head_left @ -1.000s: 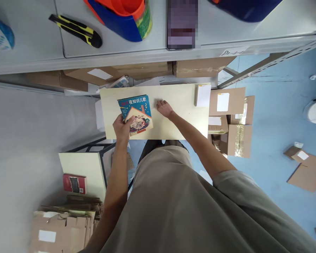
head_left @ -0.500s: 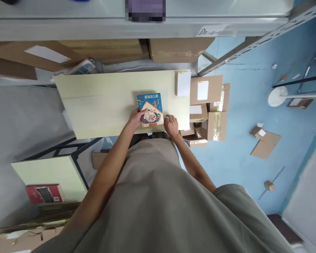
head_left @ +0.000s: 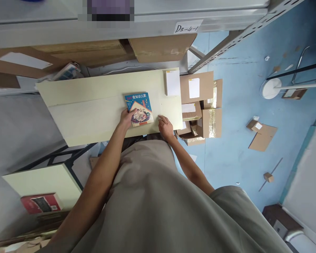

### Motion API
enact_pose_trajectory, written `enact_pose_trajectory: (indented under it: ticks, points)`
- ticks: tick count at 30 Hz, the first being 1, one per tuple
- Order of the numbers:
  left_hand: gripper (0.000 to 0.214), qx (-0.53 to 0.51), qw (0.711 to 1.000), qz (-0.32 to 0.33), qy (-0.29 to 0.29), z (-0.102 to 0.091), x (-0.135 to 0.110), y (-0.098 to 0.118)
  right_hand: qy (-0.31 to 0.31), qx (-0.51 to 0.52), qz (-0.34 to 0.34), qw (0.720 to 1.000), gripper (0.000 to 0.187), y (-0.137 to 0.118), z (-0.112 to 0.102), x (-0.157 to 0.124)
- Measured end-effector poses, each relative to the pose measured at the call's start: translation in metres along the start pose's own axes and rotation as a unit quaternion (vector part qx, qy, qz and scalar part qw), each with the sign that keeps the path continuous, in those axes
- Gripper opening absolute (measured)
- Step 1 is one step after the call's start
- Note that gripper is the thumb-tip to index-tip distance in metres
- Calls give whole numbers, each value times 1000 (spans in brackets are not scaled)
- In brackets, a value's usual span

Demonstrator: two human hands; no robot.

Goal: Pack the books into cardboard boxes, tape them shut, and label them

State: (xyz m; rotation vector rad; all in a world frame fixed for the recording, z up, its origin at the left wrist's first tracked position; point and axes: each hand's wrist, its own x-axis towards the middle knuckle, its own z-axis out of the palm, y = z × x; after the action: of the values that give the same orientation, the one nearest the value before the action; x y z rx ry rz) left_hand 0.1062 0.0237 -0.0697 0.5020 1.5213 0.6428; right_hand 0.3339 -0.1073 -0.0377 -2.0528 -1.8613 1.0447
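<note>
A children's picture book (head_left: 142,113) with a blue and cream cover and Chinese lettering lies face up over the pale table (head_left: 94,105). My left hand (head_left: 126,117) grips its left edge, with the thumb on the cover and the other fingers hidden underneath. Just right of the book's lower right corner, my right hand (head_left: 165,127) rests near the table's front edge, apart from the book. Its fingers are curled together; a small whitish spot shows at the fingertips, too small to name.
A white stack of labels or paper (head_left: 172,83) sits at the table's far right corner. Cardboard boxes (head_left: 197,86) stand beyond the right end. A metal shelf (head_left: 152,26) with large cartons (head_left: 162,49) runs along the back. A red box (head_left: 40,203) lies on a lower board at left.
The view has turned a little, shifting the scene leftward. A small gap between my right hand and the book has widened. My left hand keeps its hold on the book.
</note>
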Motion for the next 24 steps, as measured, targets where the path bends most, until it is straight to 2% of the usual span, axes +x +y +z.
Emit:
enact_pose_trajectory:
  ticks: [2,5,9,12,14,19,24]
  points:
    - [73,1,1000,2,1,1,2,-2,-5,-3,15,1000,39,-5,-2,4]
    - [70,-9,1000,15,1,4,1,-6,-12,-17,85,996,36,-12,-4,19]
    - [62,-2,1000,27,6,9,-1,-6,42,-15,191,981,41,-17,0,55]
    - [56,5,999,28,28,12,-1,-4,62,-3,243,968,34,-16,7,77]
    - [52,6,998,36,44,15,-1,-4,70,4,250,966,32,-14,11,85]
    - [46,22,996,56,64,13,0,-8,141,58,209,966,25,-6,12,85]
    - [44,50,994,65,72,9,5,-10,168,147,203,953,18,-13,7,80]
